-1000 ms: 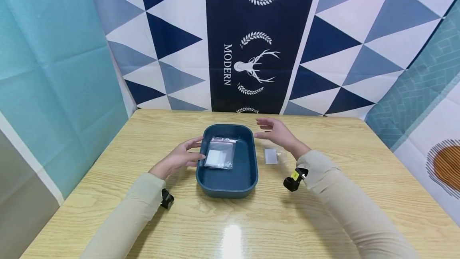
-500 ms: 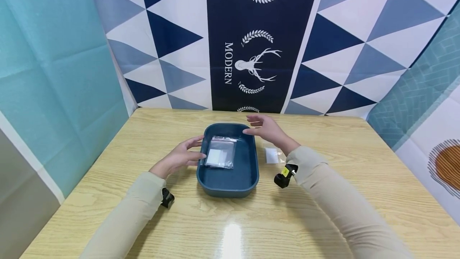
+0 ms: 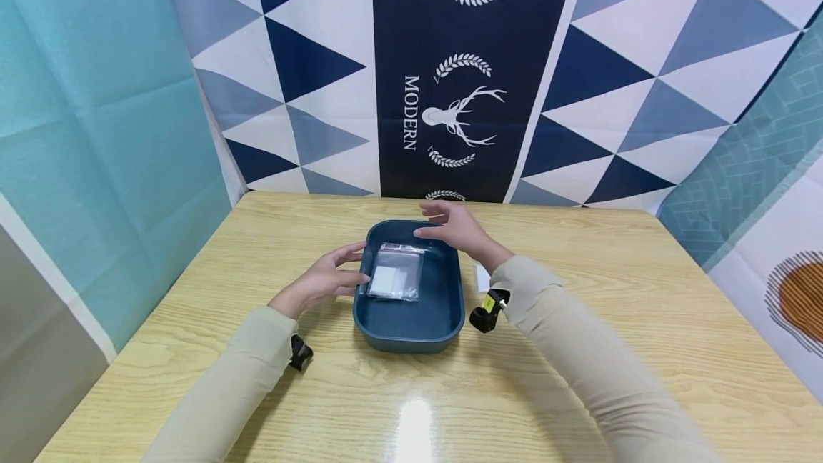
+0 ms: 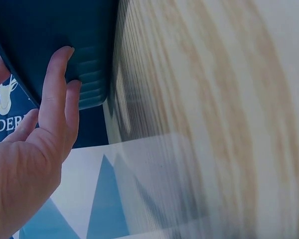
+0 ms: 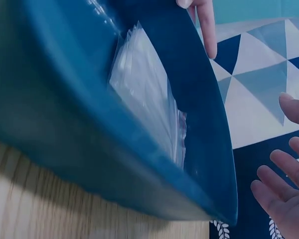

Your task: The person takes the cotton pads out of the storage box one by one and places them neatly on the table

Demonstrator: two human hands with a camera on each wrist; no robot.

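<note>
A dark blue plastic bin (image 3: 408, 331) stands on the table. Inside it, toward its left side, lies a stack of clear zip bags (image 3: 395, 274) showing a white patch, also visible as a thick pile of bags (image 5: 144, 94) in the right wrist view. My left hand (image 3: 321, 284) holds the bin's left wall: the thumb reaches over the rim, while the fingers (image 4: 55, 94) lie against the outer side. Above the bin's far right corner hovers my right hand (image 3: 458, 227), its fingers loosely spread and nothing in it.
On the wooden table (image 3: 546, 249), right of the bin, lies a small white piece (image 3: 482, 279), partly hidden behind my right wrist. Patterned cloth (image 3: 450, 77) hangs beyond the table's far edge. Black cameras (image 3: 489, 311) are strapped on both wrists.
My right hand has moved left, from beside the bin to over its far right corner, and its wrist now covers part of the white piece. The left hand and bin stay put.
</note>
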